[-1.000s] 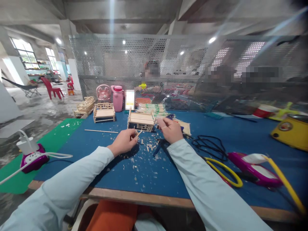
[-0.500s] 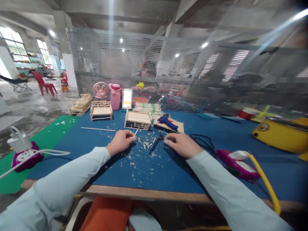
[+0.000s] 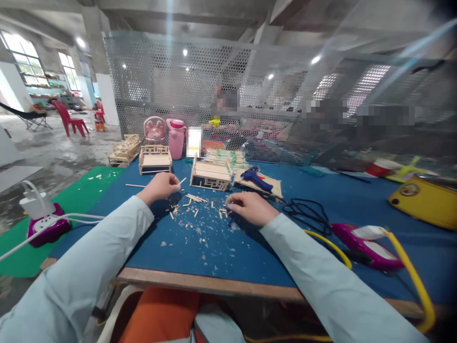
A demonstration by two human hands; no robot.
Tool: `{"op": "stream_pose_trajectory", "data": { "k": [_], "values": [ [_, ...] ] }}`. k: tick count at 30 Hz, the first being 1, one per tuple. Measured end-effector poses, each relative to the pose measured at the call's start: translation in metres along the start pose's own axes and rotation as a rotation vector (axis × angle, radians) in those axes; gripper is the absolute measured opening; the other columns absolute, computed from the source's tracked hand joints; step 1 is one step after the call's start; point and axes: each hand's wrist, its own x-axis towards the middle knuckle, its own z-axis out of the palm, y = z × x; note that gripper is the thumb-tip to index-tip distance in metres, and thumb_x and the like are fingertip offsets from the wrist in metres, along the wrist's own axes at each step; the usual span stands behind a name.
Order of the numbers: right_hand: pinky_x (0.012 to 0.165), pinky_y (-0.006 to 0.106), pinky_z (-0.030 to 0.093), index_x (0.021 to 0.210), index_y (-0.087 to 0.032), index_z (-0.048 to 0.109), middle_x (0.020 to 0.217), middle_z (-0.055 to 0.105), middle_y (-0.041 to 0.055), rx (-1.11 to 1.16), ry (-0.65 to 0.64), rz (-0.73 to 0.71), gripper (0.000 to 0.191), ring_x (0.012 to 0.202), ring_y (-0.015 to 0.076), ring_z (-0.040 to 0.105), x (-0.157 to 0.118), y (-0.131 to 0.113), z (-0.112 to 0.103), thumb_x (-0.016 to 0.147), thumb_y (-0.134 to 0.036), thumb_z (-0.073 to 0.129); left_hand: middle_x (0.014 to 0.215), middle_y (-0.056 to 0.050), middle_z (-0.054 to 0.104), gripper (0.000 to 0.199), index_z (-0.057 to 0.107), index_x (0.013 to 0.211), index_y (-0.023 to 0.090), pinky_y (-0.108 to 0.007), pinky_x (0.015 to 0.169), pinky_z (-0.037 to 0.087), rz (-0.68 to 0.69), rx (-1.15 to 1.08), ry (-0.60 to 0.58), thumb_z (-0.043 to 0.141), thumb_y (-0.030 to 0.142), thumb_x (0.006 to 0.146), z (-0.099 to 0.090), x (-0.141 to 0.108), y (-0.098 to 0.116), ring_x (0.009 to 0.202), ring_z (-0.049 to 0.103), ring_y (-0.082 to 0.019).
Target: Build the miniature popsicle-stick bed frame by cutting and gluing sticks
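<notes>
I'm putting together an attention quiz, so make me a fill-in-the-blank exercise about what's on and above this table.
1. The thin stick is held in the fingers of the person's ____ hand.
2. The handle of the glue gun is dark ____.
3. The jug standing at the back of the table has a body coloured ____.

Missing words, in order: left; blue; pink.

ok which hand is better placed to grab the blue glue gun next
Right, probably: the right hand is just in front of the blue glue gun, while the left hand is farther off and holds a small stick.
</notes>
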Motion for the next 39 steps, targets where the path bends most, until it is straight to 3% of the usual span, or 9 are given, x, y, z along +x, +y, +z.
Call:
{"op": "stream_pose_trajectory", "data": {
  "k": [6,11,17,19,22,25,32,36,39],
  "values": [
    [0.07,0.028,0.041,0.09,-0.018,0.066,0.082,0.065,0.006,0.042,-0.11,-0.299,0.02,0.075,0.0171,0.057,0.027,-0.04,0.033,0.072,-0.023,0.058,0.061,-0.003,0.063,0.013,0.064,0.06,0.016,-0.023,0.052,0.034,-0.056,0.163,-0.225,0.066,0.029,0.058,0.0,0.001,-0.018,0.057,0.053,-0.014],
    [0.07,0.026,0.04,0.072,-0.017,0.062,0.078,0.062,0.005,0.057,-0.133,-0.386,0.008,0.073,0.0149,0.055,0.031,-0.047,0.043,0.075,-0.019,0.055,0.066,-0.005,0.063,0.031,0.062,0.066,0.016,-0.022,0.051,0.033,-0.031,0.192,-0.177,0.062,0.047,0.061,0.002,0.001,-0.014,0.057,0.051,-0.014],
    [0.063,0.026,0.039,0.071,-0.018,0.05,0.068,0.056,0.0008,0.3,-0.024,-0.228,0.009,0.063,0.0122,0.049,0.025,-0.037,0.031,0.078,-0.022,0.045,0.073,-0.006,0.063,0.028,0.062,0.082,0.014,-0.023,0.059,0.036,0.045,0.044,0.145,0.047,0.037,0.077,0.007,-0.004,0.005,0.064,0.053,-0.014],
    [0.06,0.025,0.039,0.071,-0.018,0.048,0.065,0.055,-0.0008,0.465,0.007,-0.155,0.007,0.06,0.0112,0.049,0.027,-0.032,0.031,0.075,-0.023,0.047,0.072,-0.004,0.063,0.029,0.062,0.082,0.013,-0.023,0.059,0.037,0.084,-0.07,0.112,0.044,0.037,0.079,0.014,-0.008,0.013,0.063,0.052,-0.013],
    [0.055,0.023,0.038,0.072,-0.018,0.048,0.06,0.05,-0.0041,0.616,0.058,-0.111,0.012,0.054,0.0092,0.045,0.029,-0.029,0.034,0.07,-0.027,0.055,0.063,-0.002,0.061,0.039,0.062,0.077,0.012,-0.021,0.053,0.036,0.116,-0.244,-0.092,0.039,0.042,0.082,0.027,-0.015,0.025,0.055,0.049,-0.011],
    [0.054,0.023,0.038,0.076,-0.019,0.045,0.058,0.049,-0.0061,0.732,0.06,-0.107,0.019,0.052,0.0084,0.045,0.029,-0.031,0.037,0.067,-0.029,0.058,0.072,-0.002,0.064,0.034,0.064,0.083,0.012,-0.02,0.058,0.039,0.231,-0.351,-0.189,0.045,0.04,0.08,0.033,-0.022,0.037,0.061,0.052,-0.011],
    [0.056,0.024,0.042,0.079,-0.02,0.041,0.057,0.053,-0.0058,0.839,0.051,-0.034,0.014,0.053,0.0093,0.051,0.027,-0.029,0.027,0.071,-0.025,0.051,0.068,-0.003,0.066,0.024,0.068,0.077,0.013,-0.022,0.061,0.04,0.199,-0.114,-0.074,0.05,0.03,0.076,0.018,-0.016,0.031,0.063,0.055,-0.013],
    [0.048,0.021,0.038,0.085,-0.02,0.042,0.05,0.048,-0.0085,0.78,0.013,0.004,0.015,0.045,0.008,0.046,0.028,-0.021,0.025,0.072,-0.025,0.048,0.084,-0.008,0.067,0.027,0.065,0.095,0.013,-0.027,0.072,0.042,0.092,0.061,0.137,0.05,0.021,0.074,0.007,-0.008,0.011,0.075,0.058,-0.017],
    [0.045,0.02,0.034,0.092,-0.02,0.04,0.05,0.047,-0.0092,0.757,-0.009,-0.019,0.018,0.042,0.0074,0.042,0.029,-0.025,0.03,0.075,-0.025,0.045,0.09,-0.008,0.068,0.029,0.065,0.098,0.015,-0.028,0.075,0.042,0.142,0.0,0.089,0.051,0.029,0.076,0.011,-0.009,0.014,0.08,0.059,-0.018]
  ]
}}
